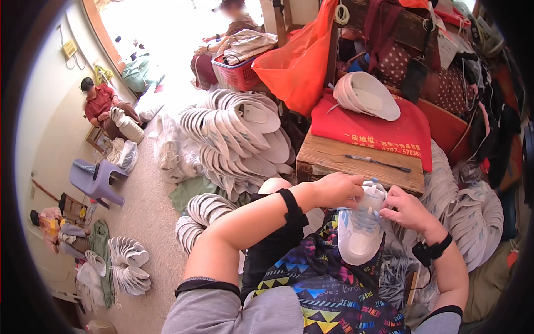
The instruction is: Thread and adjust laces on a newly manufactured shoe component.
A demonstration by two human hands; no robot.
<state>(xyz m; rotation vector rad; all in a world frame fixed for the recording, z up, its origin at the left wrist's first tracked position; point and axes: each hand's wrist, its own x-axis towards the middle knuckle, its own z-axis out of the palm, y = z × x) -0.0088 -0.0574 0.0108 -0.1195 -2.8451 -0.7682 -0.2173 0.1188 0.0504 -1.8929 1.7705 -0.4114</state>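
The left hand (349,190) is closing its grip on the shoe (356,239) beside the tongue, its fingertips partly hidden. The right hand (401,205) is touching the shoe's right edge with a half-closed grip, thumb apart from the fingers; whether it is pinching anything I cannot tell. The shoe is pointing its toe toward the person, above the lap and just off the table's (317,157) near edge. A thin tool (379,162) is lying near that edge, its dark end toward the right corner. Farther back, a red bag (329,123) is lying flat, bearing a nested stack (359,96) of uppers. Beyond the far left corner an orange bag (297,69) is hanging, its contents hidden. Past it, a red basket (236,77) is holding pale cloth (251,45), heaped above the rim. On the floor (150,203), a clear bag (171,149) is wrapping pale, blurred things beside a pile (239,131) of uppers
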